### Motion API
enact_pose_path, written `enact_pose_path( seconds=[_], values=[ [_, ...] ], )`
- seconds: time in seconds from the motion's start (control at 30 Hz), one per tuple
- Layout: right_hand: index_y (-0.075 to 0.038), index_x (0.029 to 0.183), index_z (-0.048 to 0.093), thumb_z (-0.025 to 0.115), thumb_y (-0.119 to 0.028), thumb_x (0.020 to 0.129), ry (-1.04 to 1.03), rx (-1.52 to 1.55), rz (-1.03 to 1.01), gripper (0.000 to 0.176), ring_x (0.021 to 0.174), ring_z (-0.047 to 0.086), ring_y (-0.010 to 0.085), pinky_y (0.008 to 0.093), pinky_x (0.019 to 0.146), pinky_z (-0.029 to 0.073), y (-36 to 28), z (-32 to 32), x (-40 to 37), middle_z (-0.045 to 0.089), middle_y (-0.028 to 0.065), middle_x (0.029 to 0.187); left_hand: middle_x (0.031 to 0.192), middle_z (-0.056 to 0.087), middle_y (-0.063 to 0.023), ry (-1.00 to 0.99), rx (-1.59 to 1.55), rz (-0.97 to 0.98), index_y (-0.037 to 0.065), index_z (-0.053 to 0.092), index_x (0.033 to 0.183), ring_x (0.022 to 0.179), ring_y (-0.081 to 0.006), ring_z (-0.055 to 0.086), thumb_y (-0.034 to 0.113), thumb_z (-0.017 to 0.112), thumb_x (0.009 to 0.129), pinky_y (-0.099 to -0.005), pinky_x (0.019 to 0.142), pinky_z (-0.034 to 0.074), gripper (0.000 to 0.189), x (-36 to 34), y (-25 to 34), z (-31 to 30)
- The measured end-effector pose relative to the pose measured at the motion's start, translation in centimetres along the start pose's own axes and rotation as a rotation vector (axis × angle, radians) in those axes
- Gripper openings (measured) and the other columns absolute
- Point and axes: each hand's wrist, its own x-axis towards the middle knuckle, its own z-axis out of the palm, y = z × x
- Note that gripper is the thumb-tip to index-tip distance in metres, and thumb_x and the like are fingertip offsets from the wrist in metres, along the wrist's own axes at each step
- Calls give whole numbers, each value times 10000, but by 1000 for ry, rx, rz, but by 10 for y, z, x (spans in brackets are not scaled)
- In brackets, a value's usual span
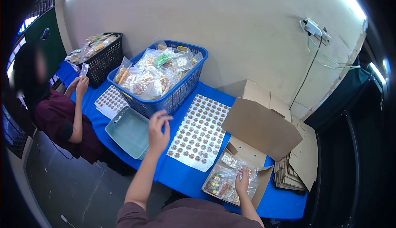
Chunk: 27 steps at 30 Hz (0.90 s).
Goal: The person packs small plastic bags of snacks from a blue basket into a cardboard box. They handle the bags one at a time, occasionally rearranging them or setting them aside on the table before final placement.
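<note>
My left hand [159, 129] is raised over the blue table, fingers apart and holding nothing, between the blue basket [173, 100] and the sticker sheet [200, 133] of round brown labels. The basket is piled with clear snack bags [152, 77]. My right hand [242, 181] reaches into the open cardboard box [264, 133] at the table's near edge and pinches a clear snack bag [225, 182] lying among other bags there.
A teal tray [128, 131] lies left of my left hand, with a second sticker sheet [109, 101] behind it. A co-worker at the left [78, 85] holds a small bag beside a black basket [103, 59]. Flat cardboard [288, 172] is stacked at right. A power strip [315, 30] hangs on the wall.
</note>
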Motion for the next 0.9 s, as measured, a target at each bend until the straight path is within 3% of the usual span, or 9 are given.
enact_pose_path(
  seconds=[0.13, 0.23, 0.3, 0.33, 0.43, 0.47, 0.73, 0.83, 0.9],
  values=[
    [-23, 1015, 573, 544, -42, 846, -28, -62, -31, 173, 1220, 424, 418, 468, 1061, 295, -20, -2, -6, 542, 220, 1172, 1174, 563, -178, 117, 231, -5, 41, 678, 955, 1161, -347, 485, 81, 563, 817, -445, 1026, 339, 184, 67, -74, -11],
    [-21, 1031, 569, 538, -39, 847, -31, -65, -22, 188, 1230, 413, 422, 471, 1056, 302, -25, -3, -8, 533, 219, 1187, 1174, 590, -199, -100, 611, -66, 68, 720, 949, 1148, -346, 520, 230, 574, 815, -484, 1101, 224, 256, 110, -117, -15],
    [-23, 1041, 566, 539, -33, 843, 19, -57, 30, 200, 1217, 423, 417, 468, 1044, 315, -29, -4, -11, 540, 215, 1173, 1096, 639, -206, -742, 763, -454, 91, 740, 924, 1088, -336, 577, 332, 568, 801, -510, 1128, 134, 321, 139, -118, -23],
    [-23, 1041, 566, 539, -33, 843, 22, -60, 35, 200, 1217, 423, 417, 468, 1044, 315, -30, -5, -12, 540, 215, 1173, 948, 691, -153, -728, 783, -433, 147, 749, 909, 975, -303, 635, 346, 607, 775, -520, 1119, 151, 279, 142, -129, -21],
    [-34, 1060, 563, 545, -25, 844, 25, -8, 82, 216, 1200, 442, 415, 463, 1056, 304, -33, -12, -18, 558, 206, 1150, 948, 701, -94, -717, 586, -476, 205, 748, 922, 964, -269, 639, 340, 650, 761, -508, 1114, 181, 231, 148, -153, -24],
    [-36, 1062, 566, 545, -25, 844, 48, -22, 93, 220, 1198, 446, 409, 460, 1053, 307, -33, -14, -20, 561, 202, 1148, 921, 706, -55, -600, 484, -510, 253, 744, 930, 932, -251, 645, 305, 693, 760, -489, 1103, 223, 185, 147, -162, -25],
    [-34, 1044, 579, 532, -3, 825, 145, -111, 135, 226, 1126, 494, 362, 437, 1022, 340, -22, -4, -29, 572, 180, 1114, 915, 693, -112, -280, 316, -486, 251, 741, 947, 901, -274, 637, 234, 693, 793, -438, 1080, 280, 163, 138, -166, -20],
    [-32, 1062, 561, 532, -28, 837, 87, 11, 176, 227, 1212, 416, 400, 468, 1053, 295, -31, -1, -25, 547, 197, 1138, 907, 700, -93, -63, -121, -410, 103, 713, 1019, 874, -177, 647, 115, 661, 830, -336, 884, 472, 196, 134, -174, -19],
    [-30, 1060, 562, 532, -24, 833, 123, 20, 173, 228, 1198, 427, 394, 460, 1045, 304, -42, 0, -24, 549, 196, 1135, 925, 689, -80, 68, -311, -429, 57, 693, 1030, 877, -162, 638, 77, 641, 846, -303, 839, 487, 193, 130, -161, -28]
  ],
)
